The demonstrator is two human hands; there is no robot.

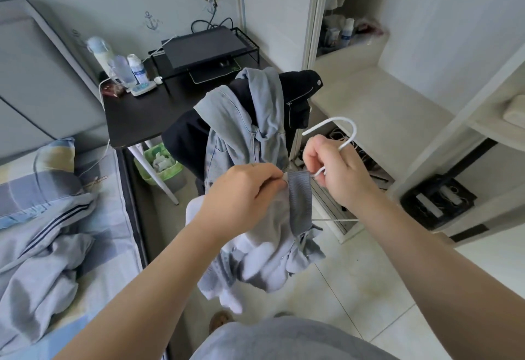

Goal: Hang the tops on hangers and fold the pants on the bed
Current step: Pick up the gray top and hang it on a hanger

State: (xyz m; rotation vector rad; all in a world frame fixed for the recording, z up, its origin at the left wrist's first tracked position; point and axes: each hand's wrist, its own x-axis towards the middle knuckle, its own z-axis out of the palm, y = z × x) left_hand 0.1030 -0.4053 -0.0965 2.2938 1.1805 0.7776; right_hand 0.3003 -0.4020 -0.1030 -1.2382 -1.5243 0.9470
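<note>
Both hands work in mid-air: left hand (244,186) pinches the ribbed grey collar (299,200) of a soft pale top (264,251), right hand (332,169) curls round a thin white wire hanger (355,132). Striped grey pants (48,246) lie crumpled on the bed (113,217).

bare arms (159,288), grey garment (287,339) over the torso, brown slipper (220,321) on one foot

My pale grey zip-up top (264,248) with ribbed collar hangs bunched against a thin white hanger (354,132); grey dark-striped pants (42,268) lie crumpled on the bed (119,217).
</note>
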